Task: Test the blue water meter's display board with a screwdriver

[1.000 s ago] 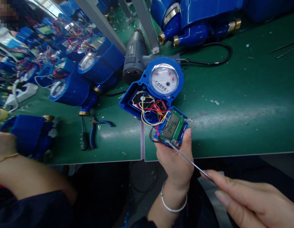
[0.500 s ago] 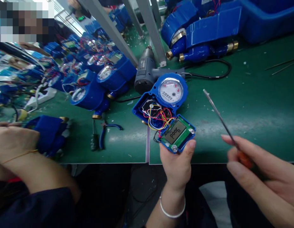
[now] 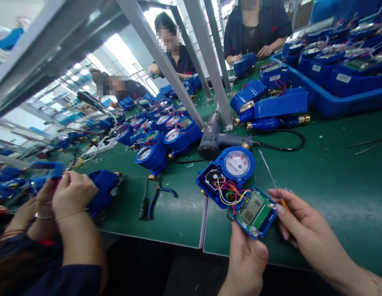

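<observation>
Head view: two hands, left hand gripping one display module, right hand one screwdriver.

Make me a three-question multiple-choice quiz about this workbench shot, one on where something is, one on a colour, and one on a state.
1. Where do the pliers lie?
A. on the green table, left of the open meter
B. in the blue bin
C. in the right hand

2. What colour is the meter's housing?
A. red
B. blue
C. grey

3. What is the display module doing?
A. lying dark
B. showing characters
C. closed under a lid

Answers: 1 A, they rest on the mat beside a screwdriver. 2 B, its shell is blue. 3 B, the screen is lit in the left hand, while the right hand holds a thin tool.
</observation>
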A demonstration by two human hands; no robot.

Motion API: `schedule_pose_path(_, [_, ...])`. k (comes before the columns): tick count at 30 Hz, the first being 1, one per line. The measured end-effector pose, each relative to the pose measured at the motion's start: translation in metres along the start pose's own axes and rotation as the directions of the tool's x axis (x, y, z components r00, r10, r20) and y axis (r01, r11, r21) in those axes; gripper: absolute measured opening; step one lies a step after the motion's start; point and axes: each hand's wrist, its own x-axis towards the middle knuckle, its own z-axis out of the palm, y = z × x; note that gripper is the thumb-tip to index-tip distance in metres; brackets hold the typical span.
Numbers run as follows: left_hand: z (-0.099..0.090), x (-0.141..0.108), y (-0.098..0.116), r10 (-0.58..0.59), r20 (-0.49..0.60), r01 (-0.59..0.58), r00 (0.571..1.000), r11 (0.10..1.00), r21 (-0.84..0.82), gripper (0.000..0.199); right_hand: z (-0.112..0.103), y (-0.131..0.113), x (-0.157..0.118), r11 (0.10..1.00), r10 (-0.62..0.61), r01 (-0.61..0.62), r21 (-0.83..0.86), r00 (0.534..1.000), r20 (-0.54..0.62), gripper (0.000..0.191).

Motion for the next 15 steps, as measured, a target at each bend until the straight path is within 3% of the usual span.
schedule_pose_path(5, [0.011,0.001,-0.002,-0.08,-0.146,0.125,0.986,0.936,0.33,0.05,-0.017,-0.009,0.014,0.986,0.087,-0.081,0.145,0.996,-0.035,0.048])
schedule_pose_path(10, [0.023,0.01,0.012,-0.029,0.038,0.001,0.999,0.807,0.591,0.032,-0.036,-0.02,0.03,0.982,0.118,-0.11,0.152,0.992,-0.04,0.044])
schedule_pose_path(13, [0.006,0.008,0.024,0.204,-0.02,-0.125,0.979,0.67,0.731,0.016,-0.046,-0.03,0.045,0.993,0.073,-0.072,0.09,0.997,-0.01,0.043])
schedule_pose_path(15, [-0.015,0.009,0.036,0.474,-0.093,-0.191,0.876,0.516,0.835,0.019,-0.051,-0.036,0.057,0.998,0.043,-0.044,0.056,0.999,0.019,0.042])
